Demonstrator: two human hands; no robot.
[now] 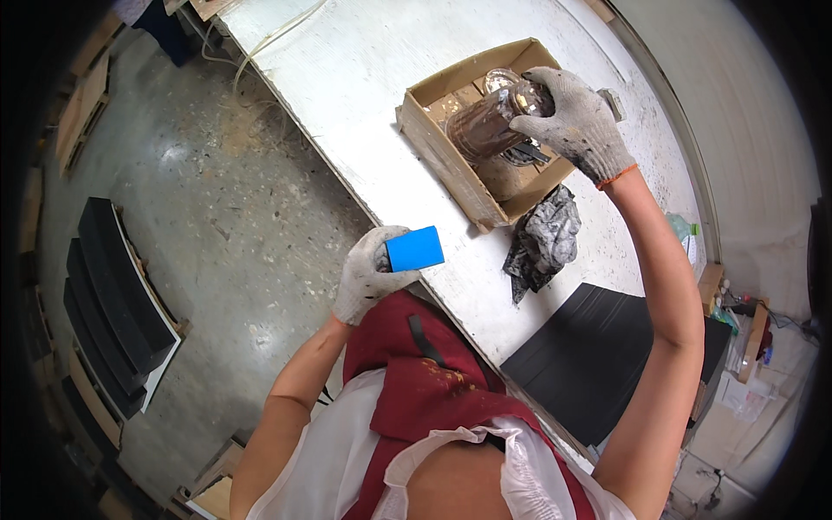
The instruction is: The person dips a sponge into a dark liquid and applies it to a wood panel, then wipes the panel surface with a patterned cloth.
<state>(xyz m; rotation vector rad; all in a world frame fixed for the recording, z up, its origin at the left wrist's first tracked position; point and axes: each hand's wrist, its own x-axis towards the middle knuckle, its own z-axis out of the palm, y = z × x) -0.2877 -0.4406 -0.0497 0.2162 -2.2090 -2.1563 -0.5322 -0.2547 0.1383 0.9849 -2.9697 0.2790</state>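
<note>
My left hand (368, 270), in a stained knit glove, grips a flat-faced blue rectangular block (417, 249) just off the table's front edge. Over the open-topped box (446, 178), my right hand (579, 121), gloved too, has its fingers curled round the end of a brown-smeared can (485, 126). The can lies tilted on its side within the box, and the palm hides part of its end. Around it in the box are a round lid-like piece (501, 80) and a small black object (531, 152) that I cannot name.
The box stands on a long white table (347, 95). Nearer me lie a crumpled grey-black sheet (548, 238) and black panels (585, 338). A green-tinted bottle (680, 227) is at the right. Dark boards (117, 299) are stacked on the floor at left; a person (165, 30) stands far left.
</note>
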